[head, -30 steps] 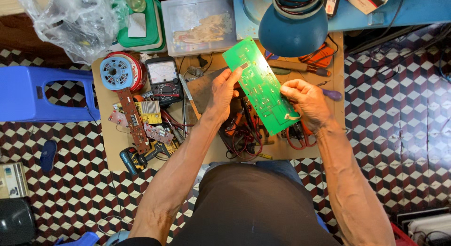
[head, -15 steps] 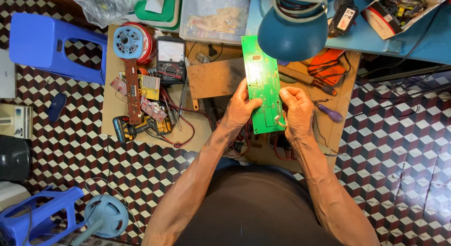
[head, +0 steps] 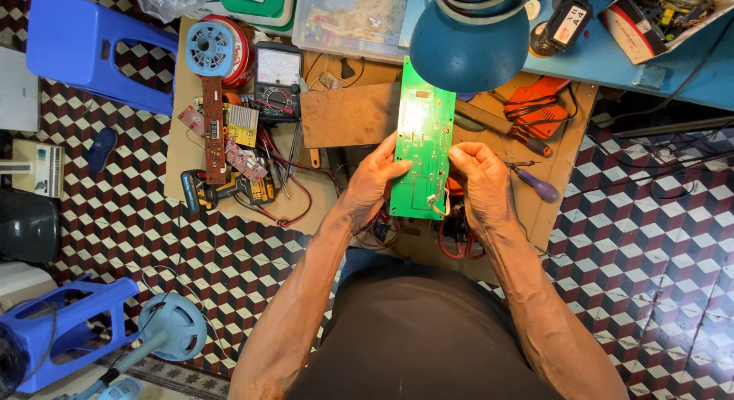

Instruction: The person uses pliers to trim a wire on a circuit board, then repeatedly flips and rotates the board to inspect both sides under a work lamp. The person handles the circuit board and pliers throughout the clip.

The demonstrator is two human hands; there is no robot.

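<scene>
Green circuit board (head: 421,140): standing lengthwise over the middle of the counter (head: 183,152), under the blue lamp shade (head: 466,45) at 12 o'clock. Left hand (head: 373,182) is gripping its 9 o'clock edge, fingers clenched on it; right hand (head: 480,184) is pinching the 3 o'clock edge. Multimeter (head: 277,79) is lying at 10 o'clock.

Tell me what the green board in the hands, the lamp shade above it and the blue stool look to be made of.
Green circuit board: rigid laminate, probably fibreglass, with a glossy green coat that glares under the lamp. Lamp shade: likely painted metal, a smooth blue dome with soft sheen. Blue stool: moulded plastic, one uniform piece with a cut-out slot.
</scene>
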